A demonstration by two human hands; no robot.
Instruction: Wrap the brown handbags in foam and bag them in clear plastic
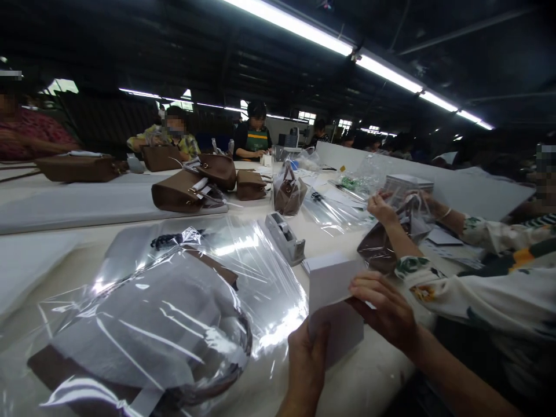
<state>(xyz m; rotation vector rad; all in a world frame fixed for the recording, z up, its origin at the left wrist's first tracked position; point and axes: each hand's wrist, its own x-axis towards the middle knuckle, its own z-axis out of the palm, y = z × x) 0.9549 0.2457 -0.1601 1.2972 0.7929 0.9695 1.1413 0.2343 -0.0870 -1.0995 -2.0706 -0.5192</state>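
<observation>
Between my two hands is a folded sheet of white card [333, 281], its upper panel bent over a lower one. My left hand [307, 362] grips its lower left side, thumb in front. My right hand [384, 310] pinches its right edge near the fold. To the left lies a brown handbag [47, 370] inside a clear plastic bag, with pale wrapping over much of it. Flat clear plastic bags [269, 289] lie beyond it, under a dark braided piece [167, 240]. A grey tape dispenser [284, 237] stands just past the card.
At right, a co-worker's hands [382, 208] handle a dark handbag [380, 246] in clear plastic. Several brown handbags [178, 191] stand farther along the table, one bagged upright [289, 194]. A white partition [434, 179] runs along the right. Other people sit around the table.
</observation>
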